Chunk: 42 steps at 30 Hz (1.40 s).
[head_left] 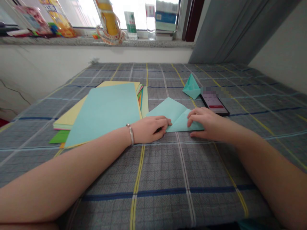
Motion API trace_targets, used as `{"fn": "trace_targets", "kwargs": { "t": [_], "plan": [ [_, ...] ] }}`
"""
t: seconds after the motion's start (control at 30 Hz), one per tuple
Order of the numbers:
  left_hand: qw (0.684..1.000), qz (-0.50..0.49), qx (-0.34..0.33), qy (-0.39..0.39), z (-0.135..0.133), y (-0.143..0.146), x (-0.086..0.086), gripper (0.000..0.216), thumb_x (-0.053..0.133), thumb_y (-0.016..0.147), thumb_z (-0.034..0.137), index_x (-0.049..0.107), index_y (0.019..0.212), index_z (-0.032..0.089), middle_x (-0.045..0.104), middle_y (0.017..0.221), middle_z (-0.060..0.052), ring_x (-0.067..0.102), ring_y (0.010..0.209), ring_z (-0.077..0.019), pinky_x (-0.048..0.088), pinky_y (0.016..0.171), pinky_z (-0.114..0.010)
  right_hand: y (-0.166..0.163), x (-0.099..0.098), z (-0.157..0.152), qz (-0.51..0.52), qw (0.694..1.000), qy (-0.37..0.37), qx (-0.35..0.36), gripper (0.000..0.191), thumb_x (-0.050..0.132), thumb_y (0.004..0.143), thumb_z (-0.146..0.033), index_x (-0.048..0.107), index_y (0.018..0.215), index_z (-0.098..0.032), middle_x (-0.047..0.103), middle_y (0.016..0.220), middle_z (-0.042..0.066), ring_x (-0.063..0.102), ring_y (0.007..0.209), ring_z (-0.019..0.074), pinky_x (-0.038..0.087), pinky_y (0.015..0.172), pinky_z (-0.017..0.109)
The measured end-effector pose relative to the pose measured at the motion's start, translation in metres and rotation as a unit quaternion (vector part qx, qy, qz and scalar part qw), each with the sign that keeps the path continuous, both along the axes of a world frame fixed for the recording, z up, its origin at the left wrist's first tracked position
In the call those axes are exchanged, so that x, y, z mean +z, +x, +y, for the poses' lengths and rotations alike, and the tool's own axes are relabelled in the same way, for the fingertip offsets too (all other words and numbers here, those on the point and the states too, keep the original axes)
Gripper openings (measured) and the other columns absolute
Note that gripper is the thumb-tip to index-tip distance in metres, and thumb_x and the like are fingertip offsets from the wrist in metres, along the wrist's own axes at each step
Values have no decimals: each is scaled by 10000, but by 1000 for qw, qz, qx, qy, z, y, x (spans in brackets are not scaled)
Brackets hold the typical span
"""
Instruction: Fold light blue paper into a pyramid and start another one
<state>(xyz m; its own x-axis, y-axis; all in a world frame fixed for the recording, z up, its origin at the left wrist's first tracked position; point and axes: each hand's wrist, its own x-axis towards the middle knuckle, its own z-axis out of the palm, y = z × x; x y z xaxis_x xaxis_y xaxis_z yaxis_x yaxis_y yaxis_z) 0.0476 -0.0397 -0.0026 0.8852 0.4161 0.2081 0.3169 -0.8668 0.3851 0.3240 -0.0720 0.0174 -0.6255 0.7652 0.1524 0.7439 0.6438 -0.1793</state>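
Observation:
A sheet of light blue paper (pixel 169 108), folded into a triangle with a crease running down its middle, lies on the checked cloth in front of me. At its lower left edge, my left hand (pixel 154 127) is closed, with curled fingers pressing on the paper; that corner is hidden under the hand. Over the right corner, my right hand (pixel 203 123) has its fingers and thumb apart, with the fingertips touching the paper and the thumb by its lower edge. Farther back stands a small folded blue-green paper shape (pixel 192 87) with a pointed top.
A stack of coloured paper, with a light blue sheet (pixel 107 111) on top, lies to the left. Beside the folded shape is a phone (pixel 214 103) with its screen lit. Snack bags (pixel 59 17), a tube (pixel 130 25) and a box (pixel 165 19) stand on the windowsill (pixel 79 41).

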Motion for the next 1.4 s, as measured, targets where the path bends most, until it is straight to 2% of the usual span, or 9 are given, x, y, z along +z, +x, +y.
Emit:
{"fn": "trace_targets", "kwargs": {
  "t": [0.17,0.37,0.5,0.63,0.83,0.97,1.1,1.2,1.4],
  "plan": [
    [1000,-16,23,-13,2,0,-4,81,493,864,145,508,938,173,624,1179,-102,617,1090,-199,499,948,-368,-21,-5,0,-8,998,19,51,136,612,838,-239,656,966,-223,678,1092,68,605,1025,227,438,877,356],
    [999,-17,14,34,1,6,-7,105,541,905,253,569,961,169,624,1143,-95,616,1047,-194,498,926,-343,-33,-4,-4,-43,996,72,24,158,532,877,-226,675,942,-228,721,949,37,636,898,201,405,767,312],
    [993,2,54,109,-1,14,-8,154,543,922,310,597,943,168,666,1005,-69,639,938,-189,508,841,-318,-41,-6,-5,-44,994,101,1,199,474,927,-278,663,898,-222,713,904,31,622,850,184,371,692,293],
    [970,14,87,225,-4,18,-6,187,507,936,315,611,871,175,676,816,-24,641,780,-176,485,768,-317,-49,-10,-5,-46,990,135,-21,240,438,947,-293,652,861,-226,703,876,19,606,815,174,347,663,300],
    [936,-9,103,337,-7,21,-3,318,402,992,320,600,790,176,680,747,-7,638,720,-153,447,766,-317,-56,-14,-5,-31,984,169,-37,201,446,913,-245,634,846,-231,693,871,10,601,807,176,361,662,306],
    [927,-8,106,358,-9,20,-1,323,395,991,294,591,763,177,679,738,-2,633,702,-148,433,749,-316,-56,-11,-7,-31,983,179,-20,213,439,906,-225,644,845,-233,708,900,12,607,868,188,390,878,332],
    [930,-5,114,350,-8,19,-2,310,420,981,312,600,766,180,674,723,-3,626,690,-145,426,731,-304,-52,-8,-7,-26,981,192,-7,226,443,906,-206,657,840,-243,720,947,-2,621,892,177,291,1060,368],
    [933,-7,125,336,-6,18,-3,290,444,967,317,614,778,178,675,721,-5,625,686,-145,423,721,-294,-46,-8,-4,-30,978,206,-15,238,441,907,-202,663,832,-247,723,957,0,623,889,174,299,1045,369],
    [935,-14,140,326,-5,17,-5,236,494,930,290,620,765,179,679,715,3,621,672,-137,419,698,-276,-36,-11,4,-21,970,240,-16,170,508,865,-200,650,774,-218,720,884,25,618,836,188,396,815,326]
  ]
}}
